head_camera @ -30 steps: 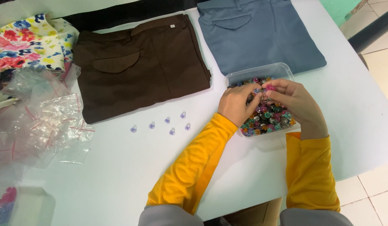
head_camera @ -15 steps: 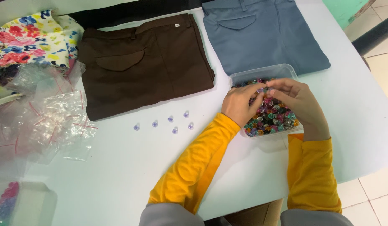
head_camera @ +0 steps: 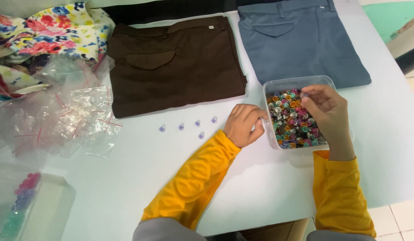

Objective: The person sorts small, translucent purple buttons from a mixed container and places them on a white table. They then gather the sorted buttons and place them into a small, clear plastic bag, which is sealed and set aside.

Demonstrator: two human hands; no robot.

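Left hand (head_camera: 244,125) curled, right hand (head_camera: 328,112) pinching over button box (head_camera: 278,85)

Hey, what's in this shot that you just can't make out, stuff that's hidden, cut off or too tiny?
Head view only:
- Left hand: curled, so whether its fingers hold anything is hidden.
- Right hand: covers part of the tub; a bead in its fingertips can't be confirmed.
- Small pieces in the tub: too small to tell their kind.
- Blue trousers and brown trousers: folded; blue cut by the top edge.
- Corner box: blurred, cut off.
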